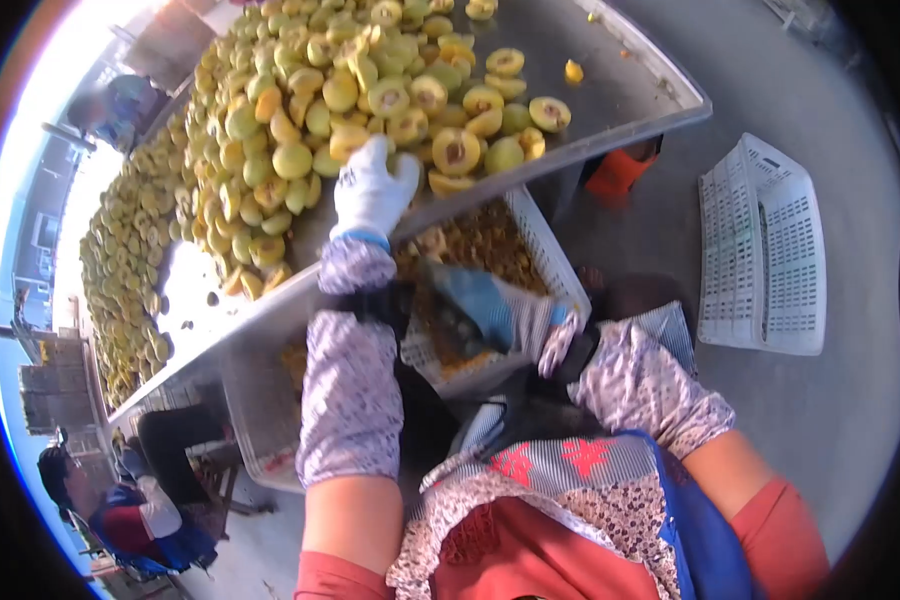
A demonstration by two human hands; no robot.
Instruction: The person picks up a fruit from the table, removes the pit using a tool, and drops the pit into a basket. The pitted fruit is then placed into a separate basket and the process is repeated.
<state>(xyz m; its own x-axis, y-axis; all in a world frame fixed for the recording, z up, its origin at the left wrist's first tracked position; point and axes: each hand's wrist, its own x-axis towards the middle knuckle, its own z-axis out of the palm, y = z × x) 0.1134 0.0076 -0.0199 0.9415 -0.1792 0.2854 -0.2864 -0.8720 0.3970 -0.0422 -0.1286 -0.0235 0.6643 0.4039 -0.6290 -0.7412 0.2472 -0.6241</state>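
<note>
My left hand (373,190), in a white glove, reaches over the metal table's rim to the pile of green-yellow fruit (292,160), many of them halved. Its thumb stands apart from the other fingers, beside a yellow fruit half (348,140); no fruit shows within its grasp. Lower down, my right hand (495,310), in a blue and grey glove, is over a white crate (560,265) of brownish-yellow pieces. Its fingers are blurred, and a dark shape near them is too unclear to name.
The metal table (660,75) slopes across the view. An empty white basket (762,250) stands on the floor at right, an orange object (620,172) under the table corner. A clear bin (260,400) is below the table. A seated person (145,510) is at lower left.
</note>
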